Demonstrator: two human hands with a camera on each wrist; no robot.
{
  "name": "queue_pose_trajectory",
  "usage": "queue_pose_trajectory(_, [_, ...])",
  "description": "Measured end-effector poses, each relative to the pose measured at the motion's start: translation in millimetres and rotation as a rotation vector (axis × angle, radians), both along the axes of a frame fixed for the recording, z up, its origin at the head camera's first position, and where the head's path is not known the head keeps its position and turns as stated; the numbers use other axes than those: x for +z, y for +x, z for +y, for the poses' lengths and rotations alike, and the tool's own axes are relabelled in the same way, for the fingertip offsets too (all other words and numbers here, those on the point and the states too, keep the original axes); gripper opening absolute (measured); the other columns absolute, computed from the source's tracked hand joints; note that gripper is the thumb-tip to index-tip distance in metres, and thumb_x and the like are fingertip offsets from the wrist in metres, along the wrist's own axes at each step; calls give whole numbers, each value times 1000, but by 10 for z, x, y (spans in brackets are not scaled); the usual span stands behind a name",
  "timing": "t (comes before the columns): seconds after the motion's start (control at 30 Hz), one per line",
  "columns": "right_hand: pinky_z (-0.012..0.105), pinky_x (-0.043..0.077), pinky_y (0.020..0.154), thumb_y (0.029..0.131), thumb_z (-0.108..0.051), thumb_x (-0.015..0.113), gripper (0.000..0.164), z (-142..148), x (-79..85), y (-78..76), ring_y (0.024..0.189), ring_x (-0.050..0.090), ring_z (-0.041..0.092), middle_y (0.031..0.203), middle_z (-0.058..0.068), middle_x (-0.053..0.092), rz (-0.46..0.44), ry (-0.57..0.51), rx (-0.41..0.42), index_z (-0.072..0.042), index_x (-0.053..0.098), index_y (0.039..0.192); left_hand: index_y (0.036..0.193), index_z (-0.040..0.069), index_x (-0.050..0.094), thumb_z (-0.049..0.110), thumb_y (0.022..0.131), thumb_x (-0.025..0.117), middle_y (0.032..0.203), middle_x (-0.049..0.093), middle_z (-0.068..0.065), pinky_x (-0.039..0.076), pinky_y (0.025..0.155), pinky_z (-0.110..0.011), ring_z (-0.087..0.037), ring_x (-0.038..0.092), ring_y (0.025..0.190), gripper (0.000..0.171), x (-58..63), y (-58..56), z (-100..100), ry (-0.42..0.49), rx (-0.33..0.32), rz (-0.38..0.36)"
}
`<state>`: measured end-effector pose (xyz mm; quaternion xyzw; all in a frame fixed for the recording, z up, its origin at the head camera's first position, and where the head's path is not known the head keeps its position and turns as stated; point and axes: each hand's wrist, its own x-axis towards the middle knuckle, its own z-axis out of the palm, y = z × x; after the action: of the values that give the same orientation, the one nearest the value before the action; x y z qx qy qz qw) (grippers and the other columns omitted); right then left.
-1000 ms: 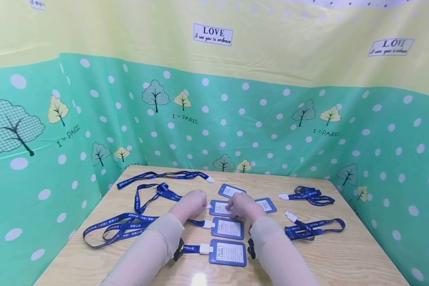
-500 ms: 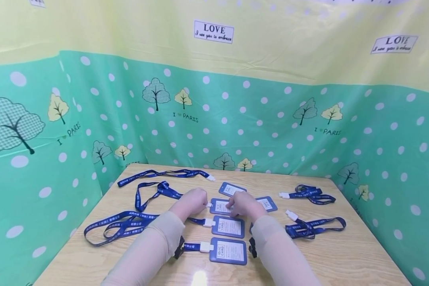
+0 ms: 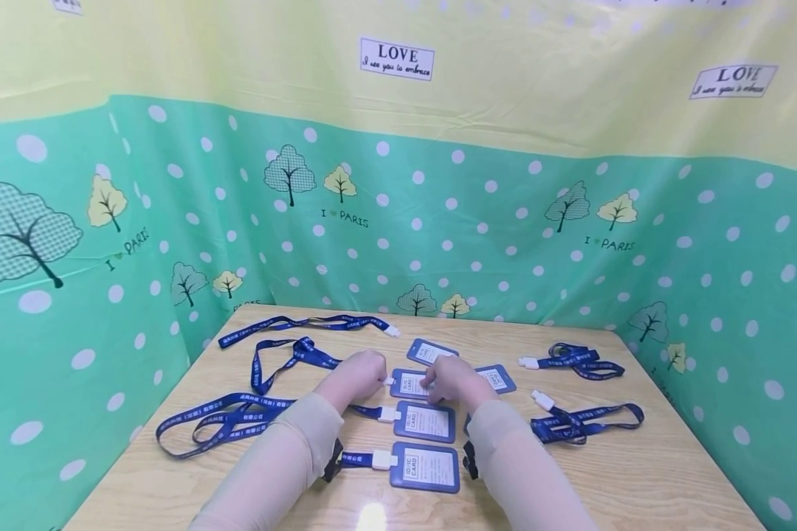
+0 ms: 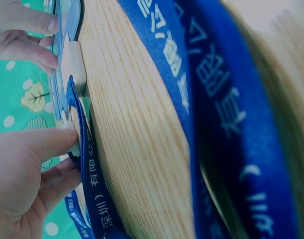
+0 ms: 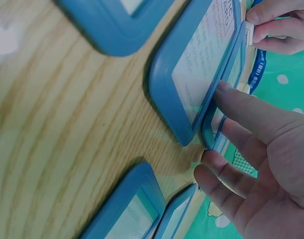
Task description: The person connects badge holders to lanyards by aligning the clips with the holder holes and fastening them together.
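My left hand pinches the white plastic clip of a blue lanyard between thumb and fingers. The clip sits right at the slotted end of a blue ID card holder, which lies face up. My right hand holds that holder's opposite end, the thumb on its face and the fingers around its far edge. Nearer to me lie two more card holders, each with a lanyard's white clip at its left end.
Behind the hands lies a card holder, with another card holder right of the right hand. One lanyard stretches along the back left. Two folded lanyards lie on the right of the wooden table. A patterned curtain surrounds it.
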<state>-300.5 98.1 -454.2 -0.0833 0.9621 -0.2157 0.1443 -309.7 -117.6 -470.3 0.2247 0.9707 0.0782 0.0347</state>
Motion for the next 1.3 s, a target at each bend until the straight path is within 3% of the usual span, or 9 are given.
queue_pose_trajectory(0.23, [54,45,107,80,-16,87,26,3,-43,-54,123,60,31,131,3,66,-3,16,7,-25,81,103,94,12,78,11,92,73,87,67,3,58,80,-30,-9,56,71,6,-40,-46,-24,24,-41,13])
queue_pose_trajectory(0.6, [52,48,105,80,-15,86,26,10,-44,-27,119,61,30,130,3,66,5,-9,-13,-26,81,103,97,14,78,9,93,70,98,69,2,57,85,-30,-9,59,79,11,-72,-54,-32,43,-31,-9])
queue_pose_trajectory(1.3, [53,46,106,81,-16,86,26,8,-20,-18,124,59,31,131,2,67,21,27,33,-24,80,106,97,14,79,9,93,71,96,69,3,57,83,-29,-9,59,76,10,-70,-82,-40,43,-73,10])
